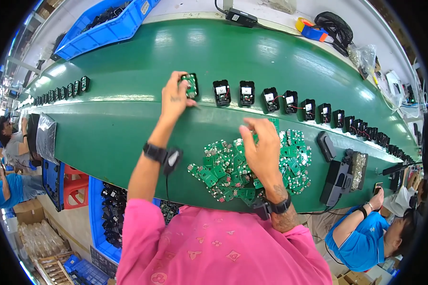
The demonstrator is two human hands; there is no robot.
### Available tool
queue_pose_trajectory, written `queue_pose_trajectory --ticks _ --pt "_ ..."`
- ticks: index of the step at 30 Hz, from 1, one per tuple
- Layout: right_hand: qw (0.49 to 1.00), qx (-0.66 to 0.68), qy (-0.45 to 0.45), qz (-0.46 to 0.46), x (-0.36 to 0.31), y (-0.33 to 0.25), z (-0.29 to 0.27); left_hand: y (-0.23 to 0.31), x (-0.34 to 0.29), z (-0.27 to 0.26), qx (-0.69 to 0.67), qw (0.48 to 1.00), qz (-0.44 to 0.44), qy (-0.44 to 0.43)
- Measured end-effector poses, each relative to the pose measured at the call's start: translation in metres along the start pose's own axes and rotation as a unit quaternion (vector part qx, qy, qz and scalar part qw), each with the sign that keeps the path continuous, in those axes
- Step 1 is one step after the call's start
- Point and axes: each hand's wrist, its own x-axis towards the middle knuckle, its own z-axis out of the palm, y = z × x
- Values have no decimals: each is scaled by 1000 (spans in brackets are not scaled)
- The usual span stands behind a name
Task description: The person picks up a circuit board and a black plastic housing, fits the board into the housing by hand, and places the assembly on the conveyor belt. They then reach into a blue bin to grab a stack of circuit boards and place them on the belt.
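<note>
Fingers: those of the left hand (pixel 175 97) are clamped on a black casing, thumb across it; those of the right hand (pixel 262 147) are bent, thumb apart from them, over a heap of boards. Whether they touch one, I cannot tell.
Green bench (pixel 128 133): bears the heap of boards (pixel 292 166), loose and overlapping, near the person's body; a dark boxy device (pixel 335 183) stands to its right.
Blue crate (pixel 104 40): at the bench's far left, with black parts (pixel 104 18) inside.
Blue bin (pixel 96 213): below the near edge, left of the body, holding many black parts.
Casing row (pixel 247 95): open black casings curving off to the right; the nearer ones hold a white piece each, some with red wires.
Held casing (pixel 196 80): above the bench, left of that row, with a green board (pixel 191 86) in it.
Power adapter (pixel 241 18): black, by the far edge.
In the way: the right hand hides part of the heap; the left thumb covers part of the held board.
</note>
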Motion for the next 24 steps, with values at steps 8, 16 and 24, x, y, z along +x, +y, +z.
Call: queue_pose_trajectory --ticks 8,16,24 --pt "972 -140 -162 -91 -23 -12 -9 -13 20 -10 380 851 305 196" --pt "932 -211 -275 -103 -26 -11 24 -1 -12 52 377 902 173 -123" --pt "954 258 -30 150 -24 8 8 4 -49 31 -199 968 17 -154"
